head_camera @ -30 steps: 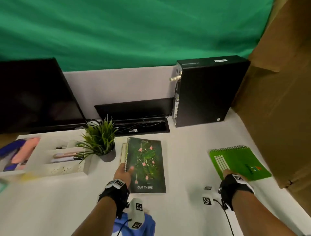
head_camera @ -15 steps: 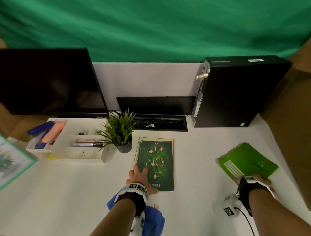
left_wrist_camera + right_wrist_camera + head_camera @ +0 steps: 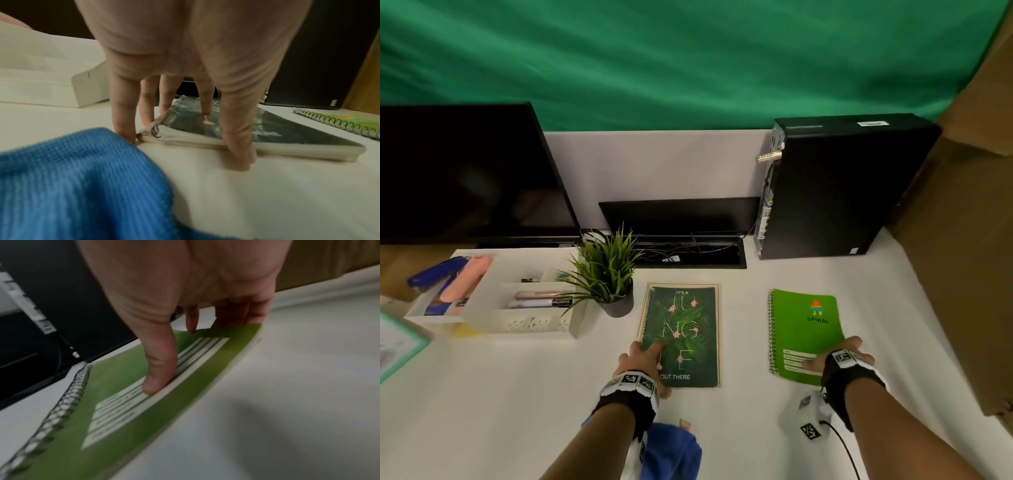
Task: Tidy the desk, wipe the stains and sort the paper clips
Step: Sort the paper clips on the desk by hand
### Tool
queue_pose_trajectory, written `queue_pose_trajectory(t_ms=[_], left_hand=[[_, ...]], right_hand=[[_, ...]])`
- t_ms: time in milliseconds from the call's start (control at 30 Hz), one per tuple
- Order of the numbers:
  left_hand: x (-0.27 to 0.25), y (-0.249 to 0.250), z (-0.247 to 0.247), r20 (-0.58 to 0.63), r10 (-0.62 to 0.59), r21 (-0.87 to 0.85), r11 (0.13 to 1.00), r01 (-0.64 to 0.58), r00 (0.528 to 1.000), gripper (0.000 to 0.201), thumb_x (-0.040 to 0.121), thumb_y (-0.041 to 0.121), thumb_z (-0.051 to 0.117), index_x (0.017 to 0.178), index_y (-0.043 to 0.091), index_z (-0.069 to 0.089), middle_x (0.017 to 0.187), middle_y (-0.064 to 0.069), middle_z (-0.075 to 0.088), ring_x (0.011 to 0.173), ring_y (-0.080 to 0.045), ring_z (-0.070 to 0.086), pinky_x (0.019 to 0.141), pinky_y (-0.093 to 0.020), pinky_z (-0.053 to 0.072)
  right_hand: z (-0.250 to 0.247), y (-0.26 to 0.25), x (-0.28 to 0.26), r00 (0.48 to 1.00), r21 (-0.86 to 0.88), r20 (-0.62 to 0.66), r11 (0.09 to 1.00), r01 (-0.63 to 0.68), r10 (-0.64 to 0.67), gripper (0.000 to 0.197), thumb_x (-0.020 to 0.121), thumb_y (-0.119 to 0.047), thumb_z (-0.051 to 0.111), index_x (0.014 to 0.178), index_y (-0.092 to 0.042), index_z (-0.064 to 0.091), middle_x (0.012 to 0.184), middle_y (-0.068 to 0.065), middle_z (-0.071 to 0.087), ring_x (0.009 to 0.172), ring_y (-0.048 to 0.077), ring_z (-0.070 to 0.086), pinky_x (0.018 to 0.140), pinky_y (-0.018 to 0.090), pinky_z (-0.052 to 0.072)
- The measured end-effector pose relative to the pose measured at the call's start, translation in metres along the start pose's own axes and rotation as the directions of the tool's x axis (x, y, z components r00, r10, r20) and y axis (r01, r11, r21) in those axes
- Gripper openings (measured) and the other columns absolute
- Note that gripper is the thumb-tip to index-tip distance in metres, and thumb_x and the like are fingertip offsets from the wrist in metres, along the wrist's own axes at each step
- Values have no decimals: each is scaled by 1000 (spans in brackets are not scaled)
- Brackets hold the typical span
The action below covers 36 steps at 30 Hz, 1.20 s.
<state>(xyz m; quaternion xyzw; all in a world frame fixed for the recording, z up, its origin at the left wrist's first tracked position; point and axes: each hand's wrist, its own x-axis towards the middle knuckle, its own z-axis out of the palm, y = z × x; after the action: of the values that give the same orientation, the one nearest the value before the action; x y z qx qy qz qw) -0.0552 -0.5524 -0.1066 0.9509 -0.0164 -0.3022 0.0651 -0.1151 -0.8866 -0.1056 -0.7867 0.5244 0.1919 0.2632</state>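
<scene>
A dark green jungle-print notebook [image 3: 688, 329] lies flat on a tan-edged notebook in the middle of the white desk [image 3: 500, 394]. My left hand [image 3: 650, 363] rests on its near left corner. In the left wrist view its straight fingers [image 3: 123, 113] line the spiral side and the thumb touches the near edge. A bright green spiral notebook [image 3: 804, 329] lies to the right. My right hand [image 3: 835, 356] pinches its near right corner, thumb [image 3: 158, 369] on the cover and fingers under the raised edge. A blue cloth [image 3: 671, 448] lies bunched under my left wrist.
A white organiser tray [image 3: 541, 322] with pens, a blue stapler [image 3: 438, 274] and a pink item stands at left beside a potted plant [image 3: 609, 274]. A monitor [image 3: 465, 171], a black PC tower [image 3: 842, 188] and a cardboard wall [image 3: 962, 274] border the desk.
The green spiral notebook has turned from slanted to square with the desk, parallel to the jungle notebook. My left hand has slid down to that notebook's near left corner.
</scene>
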Motion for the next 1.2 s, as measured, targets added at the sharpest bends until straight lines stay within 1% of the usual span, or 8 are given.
queue_pose_trajectory(t_ms=[167, 300, 533, 700, 867, 1000, 1100, 1200], left_hand=[[-3, -2, -7, 33, 22, 12, 1000, -23, 999, 97, 62, 41, 79, 142, 44, 24, 142, -6, 31, 123, -32, 48, 101, -42, 45], [0, -5, -10, 45, 48, 29, 998, -49, 998, 95, 62, 46, 78, 141, 43, 26, 139, -5, 35, 122, -31, 50, 101, -40, 45], [2, -10, -13, 27, 67, 64, 996, -69, 997, 91, 62, 45, 78, 140, 43, 31, 134, -3, 42, 119, -29, 53, 98, -39, 47], [8, -12, -14, 42, 87, 80, 993, -90, 995, 91, 62, 46, 79, 140, 42, 32, 133, -3, 42, 121, -30, 51, 101, -39, 45], [5, -9, -21, 100, 70, 13, 997, -72, 993, 91, 66, 61, 71, 143, 35, 31, 139, -7, 35, 128, -32, 43, 108, -41, 38], [-5, 12, -20, -186, 67, 39, 997, -61, 980, 88, 74, 74, 50, 143, 26, 26, 147, -12, 21, 134, -31, 30, 108, -41, 32], [-2, 27, -23, -194, 238, -274, 918, -286, 952, 90, 78, 68, 53, 148, 26, 14, 152, -9, 23, 138, -28, 29, 111, -39, 28], [4, 38, -28, -89, 349, -691, 653, -310, 933, 74, 88, 47, 57, 146, 22, 19, 145, -6, 42, 128, -24, 47, 107, -41, 40]], right_hand=[[-6, 1, 13, 1000, 194, 24, 981, 12, -17, 73, 69, -10, 83, 123, 3, 35, 122, 26, 53, 113, 39, 55, 86, 41, 41], [2, -1, 9, 989, 81, 62, 989, 127, -132, 39, 80, -16, 74, 114, -2, 61, 102, 15, 60, 91, 28, 59, 75, 27, 44], [13, -8, -8, 991, -74, -35, 989, 127, -130, 34, 89, -17, 54, 122, -9, 50, 125, 14, 53, 118, 35, 48, 101, 40, 42], [16, -18, -9, 987, 53, -38, 986, 161, -159, 31, 92, -10, 45, 122, -7, 49, 126, 22, 50, 121, 36, 44, 96, 40, 39], [6, -29, -8, 943, 308, -15, 896, 321, -333, 26, 86, 0, 56, 111, -7, 56, 111, 16, 63, 88, 25, 55, 78, 27, 42], [10, -38, -18, 894, 533, -12, 754, 385, -448, 33, 85, 2, 63, 115, -12, 61, 101, 5, 65, 90, 21, 58, 84, 26, 42], [19, -51, -39, 851, 676, 43, 643, 361, -524, 41, 84, 8, 62, 118, -15, 61, 105, 8, 68, 98, 25, 62, 99, 42, 46], [36, -67, -60, 785, 678, 66, 604, 418, -616, 41, 82, 11, 62, 115, -14, 60, 114, 12, 67, 103, 27, 62, 102, 45, 44]])
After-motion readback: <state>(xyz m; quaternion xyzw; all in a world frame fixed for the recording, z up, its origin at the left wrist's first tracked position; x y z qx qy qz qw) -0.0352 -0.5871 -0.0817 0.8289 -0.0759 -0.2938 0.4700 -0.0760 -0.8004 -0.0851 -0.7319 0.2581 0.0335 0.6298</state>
